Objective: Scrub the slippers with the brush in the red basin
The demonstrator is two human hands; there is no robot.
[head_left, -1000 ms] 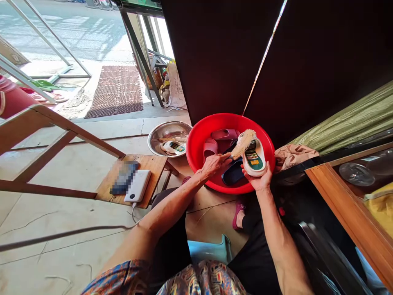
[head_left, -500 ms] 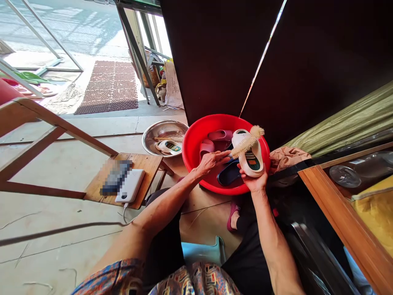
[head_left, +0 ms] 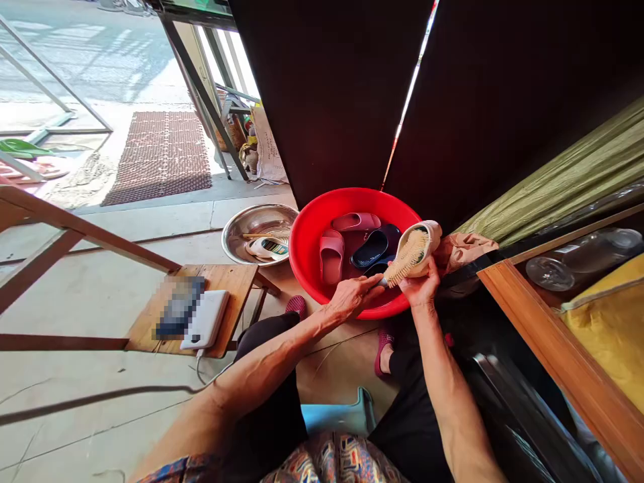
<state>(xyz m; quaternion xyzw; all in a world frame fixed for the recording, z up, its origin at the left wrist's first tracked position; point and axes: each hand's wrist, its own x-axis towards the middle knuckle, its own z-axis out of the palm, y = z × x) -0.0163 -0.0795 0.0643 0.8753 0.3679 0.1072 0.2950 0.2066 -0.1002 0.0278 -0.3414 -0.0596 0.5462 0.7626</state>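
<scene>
My left hand (head_left: 358, 295) is closed round the grey handle of a scrub brush (head_left: 405, 260) with pale bristles. The brush head lies in the opening of a white slipper (head_left: 431, 236), which my right hand (head_left: 423, 285) grips from below at the right rim of a red basin (head_left: 314, 218). Inside the basin are pink slippers (head_left: 332, 256) and dark blue slippers (head_left: 371, 248). Part of the blue pair is hidden behind the brush and the white slipper. Another white slipper (head_left: 261, 248) rests in a metal bowl (head_left: 236, 228) left of the basin.
On the left, a wooden chair (head_left: 239, 278) carries a white power bank (head_left: 206, 318) with a cable, beside a blurred dark object. A dark panel (head_left: 327, 100) stands behind the basin. To the right is a wooden-edged shelf (head_left: 548, 349). A blue stool (head_left: 337, 416) is below me.
The white slipper has been tipped so its opening faces my left hand, and the brush has moved down from across its upper into the opening. My view has shifted slightly.
</scene>
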